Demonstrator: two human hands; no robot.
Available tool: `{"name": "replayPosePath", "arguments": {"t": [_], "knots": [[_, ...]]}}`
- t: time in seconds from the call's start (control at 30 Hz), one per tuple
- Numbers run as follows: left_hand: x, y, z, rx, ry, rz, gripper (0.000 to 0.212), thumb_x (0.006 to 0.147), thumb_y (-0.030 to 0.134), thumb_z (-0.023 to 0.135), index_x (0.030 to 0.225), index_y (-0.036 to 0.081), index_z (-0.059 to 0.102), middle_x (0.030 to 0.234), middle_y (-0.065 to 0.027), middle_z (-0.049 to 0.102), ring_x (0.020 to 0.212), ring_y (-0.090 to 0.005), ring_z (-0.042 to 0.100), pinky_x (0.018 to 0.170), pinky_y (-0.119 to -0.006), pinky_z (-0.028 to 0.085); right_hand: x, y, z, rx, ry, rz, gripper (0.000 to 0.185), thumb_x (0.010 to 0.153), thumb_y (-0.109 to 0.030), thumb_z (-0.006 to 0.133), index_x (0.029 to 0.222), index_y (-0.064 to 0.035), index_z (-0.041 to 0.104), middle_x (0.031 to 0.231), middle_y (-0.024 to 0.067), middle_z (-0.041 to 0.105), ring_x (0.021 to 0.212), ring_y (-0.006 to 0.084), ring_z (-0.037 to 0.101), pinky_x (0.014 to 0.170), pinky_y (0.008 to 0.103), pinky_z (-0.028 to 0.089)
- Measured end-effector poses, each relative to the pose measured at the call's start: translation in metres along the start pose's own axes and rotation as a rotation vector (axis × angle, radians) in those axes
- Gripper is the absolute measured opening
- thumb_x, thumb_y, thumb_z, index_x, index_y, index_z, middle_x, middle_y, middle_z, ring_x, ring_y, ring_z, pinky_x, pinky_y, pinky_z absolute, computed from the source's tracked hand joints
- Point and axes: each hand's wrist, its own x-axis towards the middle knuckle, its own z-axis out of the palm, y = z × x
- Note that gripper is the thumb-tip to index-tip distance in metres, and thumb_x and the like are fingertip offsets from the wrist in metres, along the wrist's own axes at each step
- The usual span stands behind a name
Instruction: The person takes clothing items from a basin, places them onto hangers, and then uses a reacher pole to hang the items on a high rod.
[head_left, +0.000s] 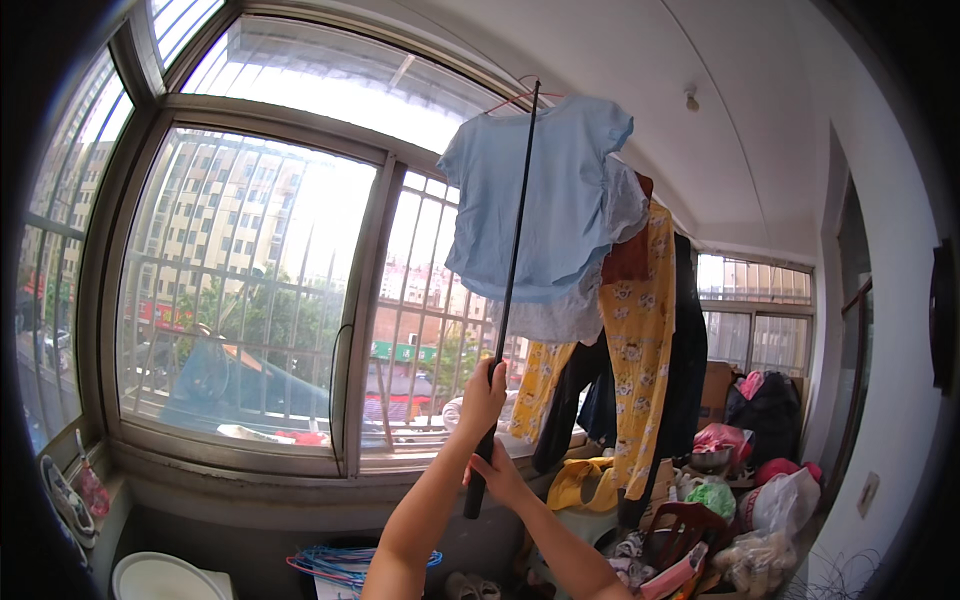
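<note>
My left hand (484, 396) is wrapped around a long black pole (517, 232), above its thick lower grip end. Lower down, my right hand (498, 474) holds the same pole near its bottom. The pole tilts slightly right as it rises, passing in front of a light blue short-sleeved top (551, 180). Its tip meets a thin red hanger (517, 100) by the hook; whether it carries the hanger's weight, I cannot tell. Behind the blue top hang a pale grey garment (559, 322), a rust-brown garment (628, 255) and yellow patterned trousers (641, 360).
Barred sliding windows (247, 285) fill the left side. Blue wire hangers (337, 561) lie low, near a white round-topped stool or bin (161, 577). Bags (780, 502), a red-brown chair (682, 525) and other goods crowd the lower right. A light bulb (691, 100) hangs from the ceiling.
</note>
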Motion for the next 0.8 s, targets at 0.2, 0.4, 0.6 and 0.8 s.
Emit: {"name": "replayPosePath", "arguments": {"t": [0.2,0.4,0.6,0.8], "knots": [[-0.005,-0.018,-0.001,-0.097,-0.007,-0.071,0.031,0.098,0.025,0.051,0.11,-0.003,0.056,0.067,-0.0125,0.061,0.059,-0.0228,0.06,0.056,-0.036,0.046,-0.005,0.012,-0.005,0.023,-0.023,0.033,0.019,0.098,-0.013,0.053,0.103,-0.0055,0.036,0.082,0.0068,0.053,0.069,0.0151,0.059,0.065,0.0312,0.052],[-0.025,-0.034,-0.009,-0.094,-0.006,-0.066,0.027,0.099,0.023,0.049,0.11,-0.001,0.054,0.064,-0.0077,0.056,0.056,-0.0172,0.056,0.054,-0.032,0.045,-0.019,0.032,-0.002,0.011,-0.068,0.042,0.027,0.097,-0.022,0.056,0.106,-0.0052,0.037,0.081,0.0064,0.055,0.07,0.0156,0.06,0.068,0.0304,0.051],[-0.057,-0.022,-0.015,-0.107,-0.029,-0.123,0.024,0.1,0.023,0.048,0.106,0.0,0.052,0.065,-0.0034,0.053,0.053,-0.0109,0.051,0.049,-0.027,0.042,-0.042,0.038,0.006,0.008,-0.053,0.078,0.03,0.097,-0.027,0.059,0.105,-0.0056,0.039,0.082,0.0058,0.056,0.073,0.0147,0.06,0.07,0.0299,0.05],[-0.083,-0.034,-0.03,-0.171,-0.078,-0.127,0.02,0.101,0.02,0.047,0.107,0.002,0.05,0.063,-0.0012,0.05,0.051,-0.0086,0.048,0.045,-0.025,0.038,-0.062,0.054,0.021,0.029,-0.01,0.098,0.027,0.097,-0.017,0.058,0.11,-0.003,0.038,0.086,0.0051,0.055,0.073,0.0132,0.06,0.069,0.0294,0.051]]}}
